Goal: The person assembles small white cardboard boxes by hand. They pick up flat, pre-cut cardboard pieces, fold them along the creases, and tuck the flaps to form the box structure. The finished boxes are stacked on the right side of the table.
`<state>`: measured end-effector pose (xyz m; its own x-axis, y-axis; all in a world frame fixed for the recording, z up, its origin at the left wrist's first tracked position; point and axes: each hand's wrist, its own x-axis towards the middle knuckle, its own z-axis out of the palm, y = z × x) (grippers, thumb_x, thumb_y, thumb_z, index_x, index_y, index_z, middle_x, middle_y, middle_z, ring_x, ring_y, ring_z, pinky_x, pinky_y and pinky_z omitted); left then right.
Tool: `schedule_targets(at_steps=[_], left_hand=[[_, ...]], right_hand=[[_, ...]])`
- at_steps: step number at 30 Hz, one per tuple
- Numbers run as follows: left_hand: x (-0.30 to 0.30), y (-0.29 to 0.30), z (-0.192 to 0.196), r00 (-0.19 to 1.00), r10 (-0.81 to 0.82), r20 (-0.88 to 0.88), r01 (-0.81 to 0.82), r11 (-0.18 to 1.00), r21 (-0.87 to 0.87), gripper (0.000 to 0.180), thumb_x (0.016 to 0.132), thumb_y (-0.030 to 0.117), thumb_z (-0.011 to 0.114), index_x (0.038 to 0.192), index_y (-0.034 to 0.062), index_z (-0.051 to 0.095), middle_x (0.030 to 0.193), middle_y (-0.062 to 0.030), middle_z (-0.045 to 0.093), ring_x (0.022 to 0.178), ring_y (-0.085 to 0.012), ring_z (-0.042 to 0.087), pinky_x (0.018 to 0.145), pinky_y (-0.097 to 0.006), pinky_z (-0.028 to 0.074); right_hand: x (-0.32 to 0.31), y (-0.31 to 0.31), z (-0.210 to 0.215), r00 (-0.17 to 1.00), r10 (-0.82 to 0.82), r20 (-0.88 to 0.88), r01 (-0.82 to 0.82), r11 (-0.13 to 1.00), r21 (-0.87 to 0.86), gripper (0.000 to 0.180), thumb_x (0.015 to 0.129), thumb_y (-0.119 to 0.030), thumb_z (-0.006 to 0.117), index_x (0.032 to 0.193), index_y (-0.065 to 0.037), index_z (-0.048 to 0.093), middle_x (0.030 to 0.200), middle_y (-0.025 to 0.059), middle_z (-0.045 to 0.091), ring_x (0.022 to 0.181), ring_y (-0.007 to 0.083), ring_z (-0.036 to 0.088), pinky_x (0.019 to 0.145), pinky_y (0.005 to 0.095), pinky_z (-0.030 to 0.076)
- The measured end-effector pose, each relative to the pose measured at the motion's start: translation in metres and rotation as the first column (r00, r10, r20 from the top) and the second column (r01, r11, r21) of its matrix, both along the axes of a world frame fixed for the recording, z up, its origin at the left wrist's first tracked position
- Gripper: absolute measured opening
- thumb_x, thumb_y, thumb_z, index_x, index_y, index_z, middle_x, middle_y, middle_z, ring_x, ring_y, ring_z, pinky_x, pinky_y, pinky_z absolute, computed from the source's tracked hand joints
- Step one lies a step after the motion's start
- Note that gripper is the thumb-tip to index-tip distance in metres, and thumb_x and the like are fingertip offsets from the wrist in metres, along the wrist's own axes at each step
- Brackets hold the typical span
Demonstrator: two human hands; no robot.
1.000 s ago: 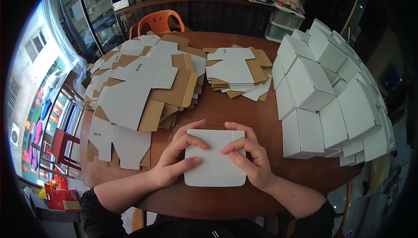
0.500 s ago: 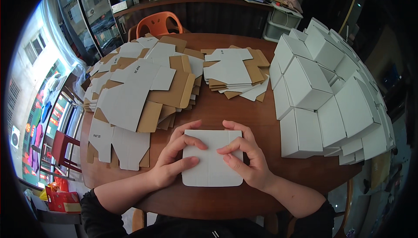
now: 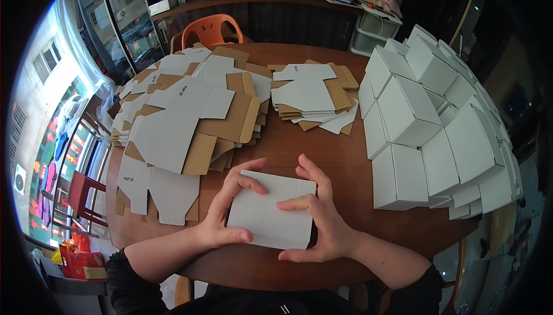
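Observation:
A white cardboard box [image 3: 269,218], its broad face up, is between my two hands at the near side of the table, slightly turned. My left hand [image 3: 226,206] grips its left side, with bent fingers over the far left part and the thumb at the near left corner. On the right side my right hand [image 3: 326,217] holds the box, one finger lying across the top face. Its thumb is at the near edge and other fingers reach past the far right corner. The underside of the box is hidden.
Flat, unfolded white-and-brown carton blanks [image 3: 167,125] lie piled on the left of the wooden table [image 3: 322,153]. A smaller stack of blanks [image 3: 305,93] lies at the far middle. Finished white boxes [image 3: 412,113] form a tall stack at right. Beyond stands an orange chair [image 3: 214,27].
The box has turned clockwise and shifted slightly left. My right thumb has moved down to its near edge, and the right fingers have spread wider.

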<state>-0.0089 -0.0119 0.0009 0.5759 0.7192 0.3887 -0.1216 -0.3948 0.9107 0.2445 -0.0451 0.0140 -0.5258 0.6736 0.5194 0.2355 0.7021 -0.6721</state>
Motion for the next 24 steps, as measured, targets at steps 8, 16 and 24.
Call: schedule_targets(at_steps=[8, 16, 24], left_hand=[[0.0032, 0.0002, 0.0006, 0.999, -0.02, 0.03, 0.017, 0.997, 0.074, 0.096, 0.065, 0.058, 0.088, 0.132, 0.0046, 0.047, 0.152, -0.0282, 0.024, 0.144, -0.0374, 0.025, 0.111, -0.05, 0.029], [0.004, -0.0017, 0.0067, 0.994, 0.071, -0.088, -0.054, 0.981, 0.187, 0.083, 0.067, 0.036, 0.092, 0.131, 0.0044, 0.048, 0.145, -0.0262, 0.036, 0.138, -0.0355, 0.036, 0.107, -0.047, 0.036], [0.0047, -0.0034, 0.0079, 0.993, 0.076, -0.093, -0.06, 0.985, 0.163, 0.083, 0.066, 0.034, 0.093, 0.13, 0.0052, 0.049, 0.145, -0.0253, 0.037, 0.137, -0.0341, 0.036, 0.107, -0.046, 0.035]], right_hand=[[0.0022, -0.0005, 0.0061, 0.997, -0.051, -0.056, 0.056, 0.995, 0.078, 0.061, 0.074, -0.031, 0.087, 0.125, -0.011, 0.061, 0.145, 0.0175, 0.044, 0.136, 0.0398, 0.037, 0.11, 0.0502, 0.035], [0.0041, 0.0004, 0.0067, 0.996, -0.055, -0.074, 0.062, 0.993, 0.1, 0.057, 0.073, -0.023, 0.086, 0.123, -0.01, 0.062, 0.138, 0.0148, 0.052, 0.132, 0.0393, 0.043, 0.109, 0.049, 0.037], [0.0039, 0.0022, 0.0069, 0.996, -0.033, -0.08, 0.04, 0.996, 0.083, 0.055, 0.075, -0.026, 0.085, 0.123, -0.01, 0.063, 0.14, 0.015, 0.05, 0.131, 0.0386, 0.042, 0.109, 0.0498, 0.037]])
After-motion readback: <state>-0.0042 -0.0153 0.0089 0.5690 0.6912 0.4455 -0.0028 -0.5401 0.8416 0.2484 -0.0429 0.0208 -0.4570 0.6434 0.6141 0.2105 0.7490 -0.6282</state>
